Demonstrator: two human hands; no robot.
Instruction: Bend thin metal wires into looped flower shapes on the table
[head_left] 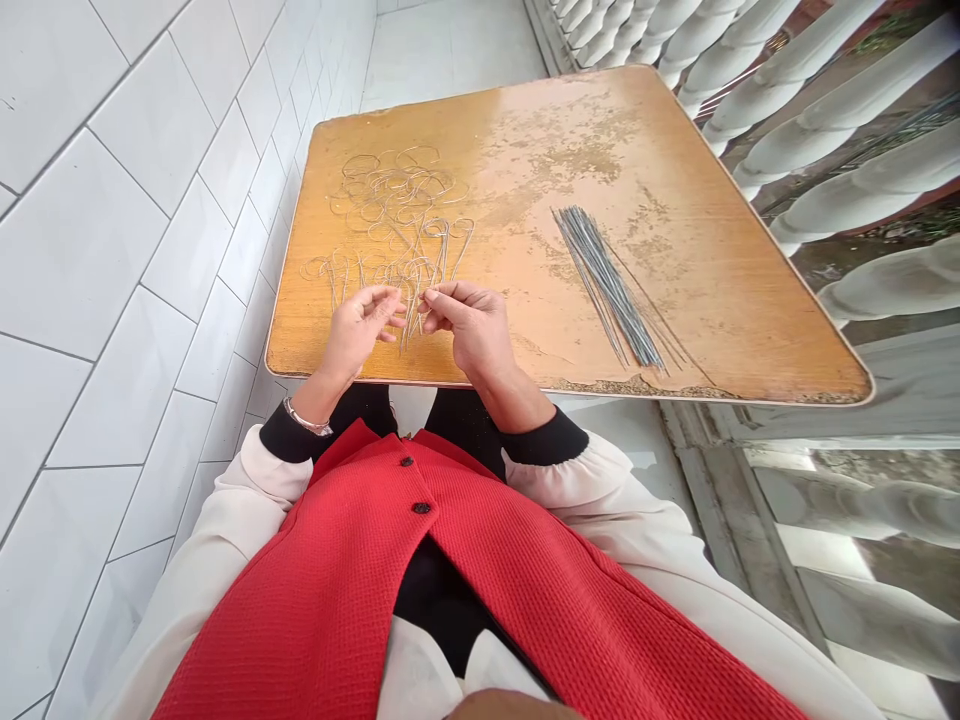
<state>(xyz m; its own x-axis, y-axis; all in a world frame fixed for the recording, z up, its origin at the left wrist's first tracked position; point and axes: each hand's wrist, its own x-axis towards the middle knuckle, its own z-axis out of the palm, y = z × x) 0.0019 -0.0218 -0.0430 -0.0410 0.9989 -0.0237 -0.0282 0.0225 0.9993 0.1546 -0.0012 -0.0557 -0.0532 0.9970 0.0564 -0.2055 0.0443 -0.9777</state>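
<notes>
Left hand: the left hand (pixel 358 330) is half curled, its fingers reaching toward the thin bent wire (pixel 411 313) just beside the right hand; whether they grip it cannot be told. A silver bracelet (pixel 307 420) circles the wrist.

Right hand: the right hand (pixel 469 325) is nearly closed, with thumb and forefinger pinched on the thin bent wire.

Held wire: it stands almost upright between the two hands, just above the near edge of the desk, its lower end hanging close to the wood.

Clothing: a red waistcoat (pixel 420 590) with dark buttons lies over a cream blouse (pixel 585 520), whose black cuffs (pixel 544 437) sit at the wrists.

Desk: the desk (pixel 660 120) has a worn orange-brown top, patchy and chipped along its near edge.

Bent wires: a row of hooked bent wires (pixel 390 270) lies just beyond the hands, touching a tangled heap of looped wires (pixel 397 190) further up the desk.

Straight wires: a loose bundle of straight wires (pixel 607 290) lies well right of the right hand, slanting across the desk.

Surroundings: a white tiled wall (pixel 150 250) runs along the left, and a white balustrade (pixel 825 130) runs along the right.
</notes>
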